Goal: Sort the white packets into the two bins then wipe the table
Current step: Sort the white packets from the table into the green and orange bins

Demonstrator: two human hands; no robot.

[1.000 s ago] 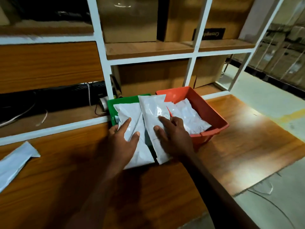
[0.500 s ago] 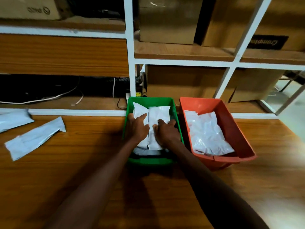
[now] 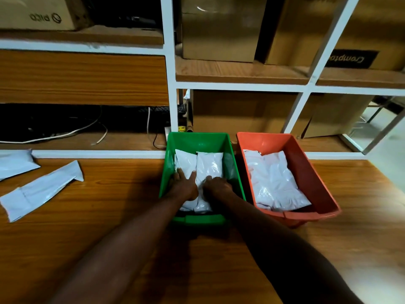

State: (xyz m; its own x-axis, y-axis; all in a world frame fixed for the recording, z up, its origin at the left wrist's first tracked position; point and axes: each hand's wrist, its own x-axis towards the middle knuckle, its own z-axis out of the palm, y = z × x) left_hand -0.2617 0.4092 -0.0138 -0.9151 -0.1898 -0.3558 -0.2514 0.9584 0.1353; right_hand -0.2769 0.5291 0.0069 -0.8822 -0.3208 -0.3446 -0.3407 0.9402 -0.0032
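Left hand (image 3: 183, 185) lies flat, palm down, fingers spread, pressing on a white packet (image 3: 185, 161) inside the green bin (image 3: 198, 140). Not gripping, just resting on top. Right hand (image 3: 215, 187) does the same just beside it, flat and unclenched on a second white packet (image 3: 210, 165), fingers pointing toward the back of the bin. The two hands are near each other, thumbs almost touching. Both forearms reach in over the bin's near rim.

The two packets in the green bin lie side by side, lengthwise, left one partly tucked under the right one's edge. More white shows under them at the near end, count unclear.

Orange bin (image 3: 305, 165) sits just right of the green one, sides near or touching, can't tell which. It holds a pile of white packets (image 3: 274, 183), overlapping, number hard to tell.

Both bins stand on the wooden desk (image 3: 109, 216), pushed back against the white frame of the shelf (image 3: 171, 84).

Well to the left on the desk, two more white packets lie loose: a long flat one (image 3: 41, 189) at an angle, and another (image 3: 15, 163) behind it, cut off by the picture edge.

Behind, the shelf holds cardboard boxes (image 3: 219, 29) in its upper and right-hand bays. Lower left bay is dark with white and black cables (image 3: 65, 133) trailing along it.
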